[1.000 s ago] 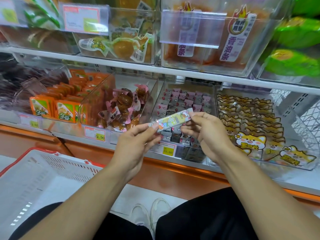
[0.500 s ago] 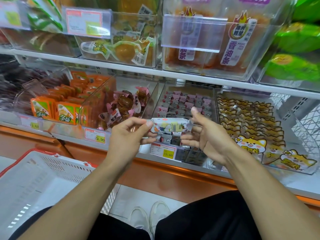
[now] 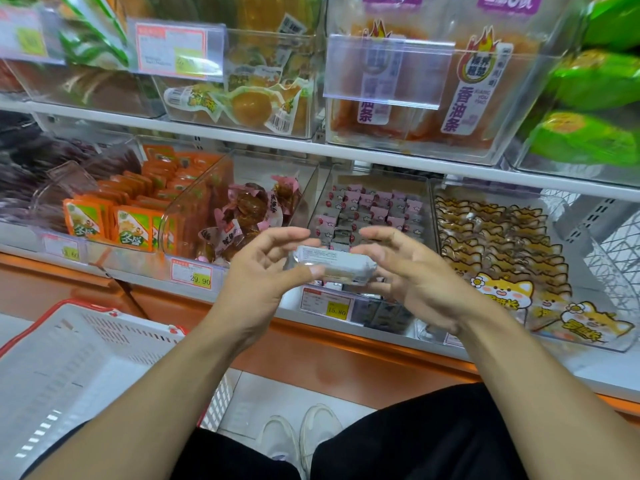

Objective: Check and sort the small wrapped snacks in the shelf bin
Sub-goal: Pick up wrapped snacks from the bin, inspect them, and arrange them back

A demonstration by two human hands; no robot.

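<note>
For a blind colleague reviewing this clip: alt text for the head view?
Two hands, left hand and right hand, hold a small wrapped snack by its ends before a clear shelf bin of pink-and-grey packets.

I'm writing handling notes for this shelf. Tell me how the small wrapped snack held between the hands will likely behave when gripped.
The snack probably weighs little: fingertips of the left hand and right hand alone carry it. It seems fairly stiff, spanning both hands without sagging. Its glossy wrapper may be slippery, and the loose end could crinkle.
</note>
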